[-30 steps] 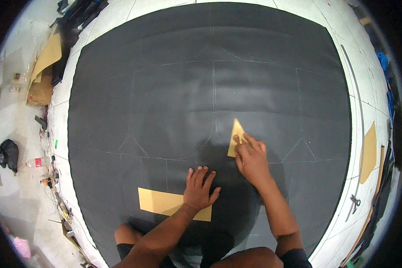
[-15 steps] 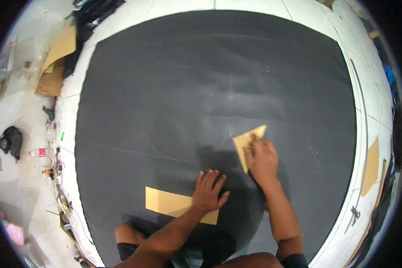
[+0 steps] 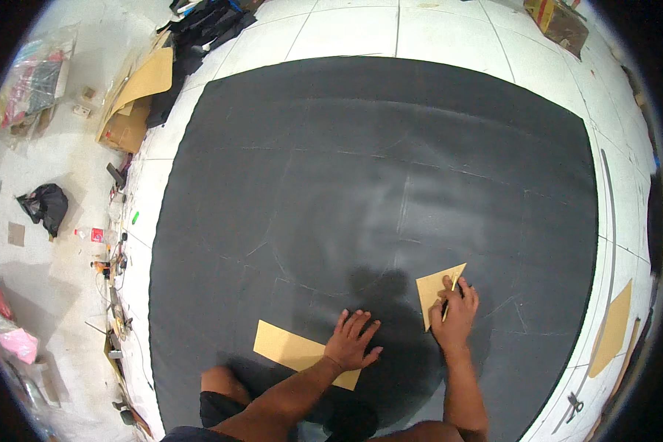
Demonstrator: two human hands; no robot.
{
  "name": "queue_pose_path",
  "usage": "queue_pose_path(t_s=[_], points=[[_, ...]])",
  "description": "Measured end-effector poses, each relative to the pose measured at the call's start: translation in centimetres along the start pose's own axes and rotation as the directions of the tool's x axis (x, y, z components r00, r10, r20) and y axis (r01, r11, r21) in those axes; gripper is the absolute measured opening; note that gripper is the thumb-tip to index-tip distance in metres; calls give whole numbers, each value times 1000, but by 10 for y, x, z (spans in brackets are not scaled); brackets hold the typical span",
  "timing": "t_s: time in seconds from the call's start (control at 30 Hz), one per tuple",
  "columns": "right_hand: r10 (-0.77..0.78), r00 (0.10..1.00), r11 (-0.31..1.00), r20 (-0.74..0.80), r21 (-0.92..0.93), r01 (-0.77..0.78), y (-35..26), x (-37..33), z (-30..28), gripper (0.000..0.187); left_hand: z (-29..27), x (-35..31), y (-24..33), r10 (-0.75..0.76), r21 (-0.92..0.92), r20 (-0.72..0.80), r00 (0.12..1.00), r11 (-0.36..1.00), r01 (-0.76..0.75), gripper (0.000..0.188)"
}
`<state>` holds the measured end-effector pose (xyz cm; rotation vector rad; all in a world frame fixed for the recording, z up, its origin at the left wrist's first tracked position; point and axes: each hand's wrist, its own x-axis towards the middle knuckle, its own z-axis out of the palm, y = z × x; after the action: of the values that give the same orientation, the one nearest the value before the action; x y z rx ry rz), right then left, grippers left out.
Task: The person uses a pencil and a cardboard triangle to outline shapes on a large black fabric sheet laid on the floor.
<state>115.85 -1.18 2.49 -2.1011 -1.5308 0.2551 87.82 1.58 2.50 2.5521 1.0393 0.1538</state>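
A large black sheet of material with faint pale lines drawn on it lies spread in front of me. My left hand rests flat on it, fingers spread and empty. Under my left wrist and forearm lies a tan rectangular card, partly covered. Farther right, my right hand is closed around a thin yellow pencil. Its fingers also touch a small tan card with a pointed corner, lying on the sheet; the hand hides part of that card.
White floor tiles surround the sheet. Along the right lie scissors, a long tan card and a thin grey strip. On the left are a black plastic bag, a bottle, a cardboard box and dark cloth.
The whole view has shifted and tilted, so the sheet sits lower on the right. The pencil in my right hand shows more clearly. My left hand stays flat by the rectangular card.
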Motion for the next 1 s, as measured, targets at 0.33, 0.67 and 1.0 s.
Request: queue_pose_path(t_s=[0.33,0.67,1.0], points=[[55,997,996,-45,69,-52,0,2,0,20,-4,6,5,-32,9,117,993,999,31,63],[-3,999,1000,-48,-10,2,-4,5,2,23,-55,32,6,-11,-155,133,991,987,32,61],[-1,996,1000,-91,1,1,-3,5,1,29,-316,124,-167,-66,317,517,853,941,-120,39]])
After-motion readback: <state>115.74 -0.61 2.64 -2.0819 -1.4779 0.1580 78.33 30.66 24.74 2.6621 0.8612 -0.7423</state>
